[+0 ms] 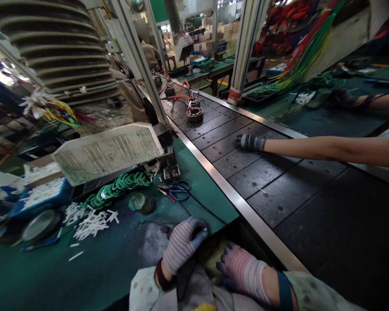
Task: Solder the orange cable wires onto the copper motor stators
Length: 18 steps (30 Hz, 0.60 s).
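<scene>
My left hand (183, 244), in a striped knit glove with blue fingertips, rests at the front edge of the green work table (123, 268). Its fingers are loosely bent, the thumb stands a little apart, and no object shows in it. Low over my lap is my right hand (243, 270), in a similar reddish striped glove; the fingertips are spread and nothing is visible in them. Blue-handled scissors (181, 190) and red-handled pliers (166, 193) lie beyond my left hand, near a small round container (141, 203). Loose white tubes (92, 224) are scattered to the left.
A black conveyor (246, 172) with a metal rail (225, 183) runs at my right. Wound motor stators (194, 113) sit farther up it. A co-worker's gloved hand (251, 142) reaches over the belt. Green rings (118, 188) and a blue bin (45, 196) of white tubes stand left.
</scene>
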Motion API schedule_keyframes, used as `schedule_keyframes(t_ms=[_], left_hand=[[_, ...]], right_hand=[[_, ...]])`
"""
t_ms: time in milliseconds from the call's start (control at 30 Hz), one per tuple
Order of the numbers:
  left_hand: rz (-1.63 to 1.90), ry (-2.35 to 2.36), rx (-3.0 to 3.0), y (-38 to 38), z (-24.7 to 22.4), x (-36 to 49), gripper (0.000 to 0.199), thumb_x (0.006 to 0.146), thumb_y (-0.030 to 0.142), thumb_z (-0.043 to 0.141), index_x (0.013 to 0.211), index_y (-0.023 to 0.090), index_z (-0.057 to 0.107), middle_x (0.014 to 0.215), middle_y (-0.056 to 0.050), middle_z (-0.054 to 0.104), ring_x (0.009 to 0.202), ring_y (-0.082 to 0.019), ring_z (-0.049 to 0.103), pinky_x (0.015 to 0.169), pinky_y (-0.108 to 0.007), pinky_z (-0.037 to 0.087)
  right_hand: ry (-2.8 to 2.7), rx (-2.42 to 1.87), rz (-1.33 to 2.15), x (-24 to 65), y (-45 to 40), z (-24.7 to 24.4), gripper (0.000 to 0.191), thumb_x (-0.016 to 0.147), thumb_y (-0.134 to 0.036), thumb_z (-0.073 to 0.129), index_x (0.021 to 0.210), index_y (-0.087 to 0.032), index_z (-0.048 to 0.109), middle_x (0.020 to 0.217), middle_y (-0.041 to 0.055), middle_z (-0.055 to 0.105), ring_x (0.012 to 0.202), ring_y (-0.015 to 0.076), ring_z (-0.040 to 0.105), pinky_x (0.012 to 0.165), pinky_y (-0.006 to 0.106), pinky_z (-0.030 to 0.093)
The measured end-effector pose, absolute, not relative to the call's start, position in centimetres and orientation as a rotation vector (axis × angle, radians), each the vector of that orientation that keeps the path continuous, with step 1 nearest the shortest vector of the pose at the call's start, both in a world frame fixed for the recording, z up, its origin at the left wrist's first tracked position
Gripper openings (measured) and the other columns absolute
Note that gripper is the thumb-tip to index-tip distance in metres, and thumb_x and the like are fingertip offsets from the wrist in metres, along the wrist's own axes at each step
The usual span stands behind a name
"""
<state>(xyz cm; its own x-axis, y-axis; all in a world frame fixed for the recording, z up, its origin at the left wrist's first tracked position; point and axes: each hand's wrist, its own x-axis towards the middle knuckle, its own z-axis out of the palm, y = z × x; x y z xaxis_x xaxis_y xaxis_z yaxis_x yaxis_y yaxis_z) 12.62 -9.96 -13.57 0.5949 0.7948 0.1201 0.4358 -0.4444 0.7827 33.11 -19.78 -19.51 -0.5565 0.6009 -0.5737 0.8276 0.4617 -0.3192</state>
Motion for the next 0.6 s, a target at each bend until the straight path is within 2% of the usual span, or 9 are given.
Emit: schedule_keyframes(t_ms=[333,500,600], left_hand=[[0.61,0.978,2.089,-9.9,-13.5,12.6,0.012,0.11,0.035,0.069,0.111,0.025,0.076,0.104,-0.002,0.079,0.096,-0.021,0.074,0.091,-0.03,0.054],[0.614,0.979,2.078,-9.9,-13.5,12.7,0.012,0.109,0.034,0.069,0.11,0.025,0.077,0.103,-0.001,0.079,0.095,-0.021,0.073,0.09,-0.03,0.054],[0.614,0.974,2.076,-9.9,-13.5,12.7,0.012,0.11,0.035,0.069,0.111,0.025,0.077,0.104,-0.002,0.079,0.096,-0.021,0.074,0.09,-0.03,0.054]], right_hand=[[2.346,1.213,-0.781,33.2,-20.0,-19.9,0.041,0.101,-0.045,0.07,0.127,-0.018,0.087,0.117,0.0236,0.086,0.117,0.044,0.082,0.112,0.066,0.059],[2.403,1.256,-0.782,33.3,-20.2,-20.5,0.033,0.096,-0.042,0.074,0.118,-0.021,0.088,0.109,0.0202,0.087,0.106,0.039,0.083,0.108,0.06,0.061],[2.4,1.268,-0.795,33.3,-20.2,-20.7,0.035,0.097,-0.044,0.073,0.118,-0.02,0.088,0.109,0.0216,0.087,0.106,0.0407,0.082,0.107,0.061,0.06]])
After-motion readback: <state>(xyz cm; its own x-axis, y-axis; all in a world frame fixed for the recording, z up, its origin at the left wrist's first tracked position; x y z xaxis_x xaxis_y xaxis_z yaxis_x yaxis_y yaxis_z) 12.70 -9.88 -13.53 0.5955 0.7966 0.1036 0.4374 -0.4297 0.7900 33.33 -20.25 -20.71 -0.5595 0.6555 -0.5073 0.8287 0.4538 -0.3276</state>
